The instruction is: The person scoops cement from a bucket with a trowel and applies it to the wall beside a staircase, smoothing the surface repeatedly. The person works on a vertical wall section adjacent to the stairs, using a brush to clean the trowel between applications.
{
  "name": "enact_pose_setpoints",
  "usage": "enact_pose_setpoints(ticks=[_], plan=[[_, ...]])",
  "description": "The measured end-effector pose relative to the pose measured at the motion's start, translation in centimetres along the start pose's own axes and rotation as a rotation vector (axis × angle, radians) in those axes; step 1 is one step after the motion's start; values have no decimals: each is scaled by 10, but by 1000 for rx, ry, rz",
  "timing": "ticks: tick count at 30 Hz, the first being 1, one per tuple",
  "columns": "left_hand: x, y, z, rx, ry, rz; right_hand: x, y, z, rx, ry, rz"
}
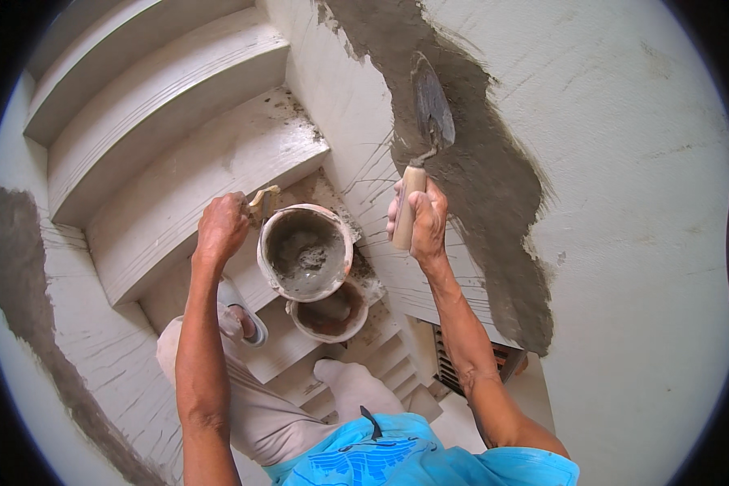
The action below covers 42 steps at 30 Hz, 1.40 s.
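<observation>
My right hand (421, 219) is closed round the wooden handle of a pointed trowel (433, 105). Its grey metal blade points up and lies over a dark patch of wet mortar (502, 219) on the white wall; whether it touches is hard to tell. My left hand (223, 225) is closed beside the rim of a bucket, gripping a small tan and brown piece (262, 202) whose kind I cannot make out. Grey mortar (312, 251) fills part of that upper bucket (269, 279). Below it, partly hidden, stands a second bucket (356, 326) with dark contents.
Curved pale stairs (194, 162) rise at the upper left, and more steps run down below the buckets. A second mortar strip (24, 275) crosses the left wall. My sandalled foot (251, 324) rests on a step. A dark slatted grille (447, 364) lies beyond my right forearm.
</observation>
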State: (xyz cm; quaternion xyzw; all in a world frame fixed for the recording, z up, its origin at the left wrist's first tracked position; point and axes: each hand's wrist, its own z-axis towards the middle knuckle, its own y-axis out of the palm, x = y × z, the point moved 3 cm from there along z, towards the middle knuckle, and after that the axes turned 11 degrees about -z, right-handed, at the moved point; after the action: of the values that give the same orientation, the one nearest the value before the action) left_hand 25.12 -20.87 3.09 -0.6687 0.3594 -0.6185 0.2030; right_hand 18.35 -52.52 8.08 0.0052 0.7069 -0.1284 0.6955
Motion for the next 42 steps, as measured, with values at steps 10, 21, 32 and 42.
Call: enact_pose_setpoints(ticks=[10,21,32,42], plan=[[5,-3,0,5,-2,-10,-23,-14,27,4,16,51],[-1,-5,-2,8,-30,-19,-34,-15,8,-1,-38,65],[0,-9,-5,17,-20,-4,-42,-10,0,83,-56,102],[2,-2,-2,19,38,-21,-48,0,17,59,30,32]])
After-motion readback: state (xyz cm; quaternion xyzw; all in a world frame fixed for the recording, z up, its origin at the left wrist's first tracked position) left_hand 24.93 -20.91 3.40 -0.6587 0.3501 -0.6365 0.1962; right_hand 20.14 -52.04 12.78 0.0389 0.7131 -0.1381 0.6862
